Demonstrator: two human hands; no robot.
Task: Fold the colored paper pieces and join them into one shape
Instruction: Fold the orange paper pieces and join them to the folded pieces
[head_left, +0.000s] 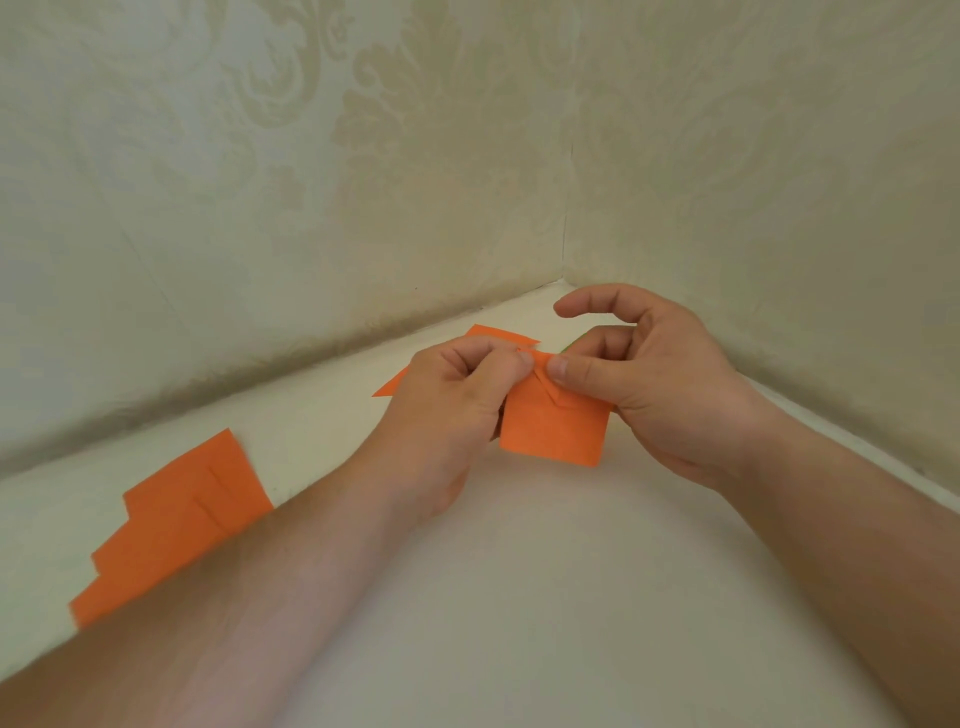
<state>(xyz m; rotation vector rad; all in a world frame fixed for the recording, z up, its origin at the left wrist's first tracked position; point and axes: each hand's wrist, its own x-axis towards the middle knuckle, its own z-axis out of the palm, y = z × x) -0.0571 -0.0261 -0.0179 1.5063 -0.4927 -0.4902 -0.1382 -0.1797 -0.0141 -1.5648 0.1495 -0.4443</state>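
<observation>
An orange paper piece (553, 428) is held above the white surface, its top edge folded into small creases. My left hand (457, 395) pinches the piece's upper left corner with curled fingers. My right hand (660, 384) pinches the upper right part between thumb and middle fingers, its index finger arched free above. More orange paper (498, 335) lies behind my left hand, mostly hidden. A sliver of green paper (574, 342) peeks out beside my right fingers. Several overlapping orange pieces (176, 519) lie flat at the left.
The white surface (519, 571) runs into a corner of two patterned beige walls (363, 182) just behind my hands. My forearms cross the near part of the surface.
</observation>
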